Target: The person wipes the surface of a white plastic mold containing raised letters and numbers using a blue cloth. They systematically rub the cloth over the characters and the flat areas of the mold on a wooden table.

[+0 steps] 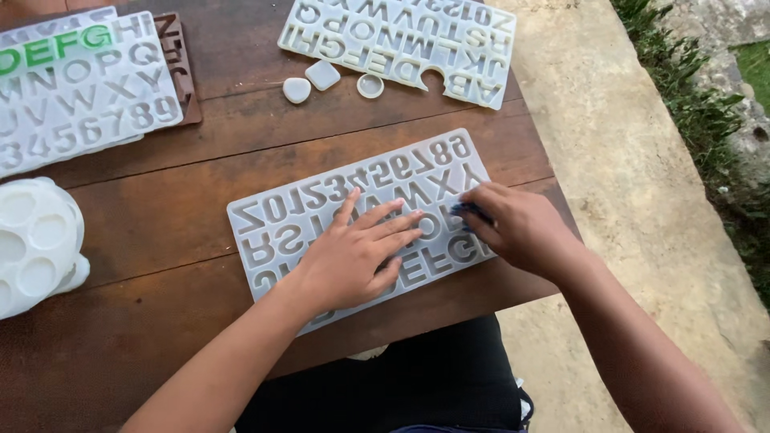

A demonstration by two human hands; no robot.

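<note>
Hands (353,261) over half-hidden letter mould (277,216)

Translucent, matt, rubbery-looking letter mould (321,210) on a worn, dark-stained wooden table (160,208) beside rough concrete paving (626,160).

The left hand (353,256) lies flat over the middle of the letter mould (289,220), hiding the cavities beneath it. The small dark blue thing (469,212) in the right hand's (517,228) fingers is mostly covered, its kind unclear. The round white mould (36,240) and another letter mould (72,88) are cut off by the left edge.
</note>
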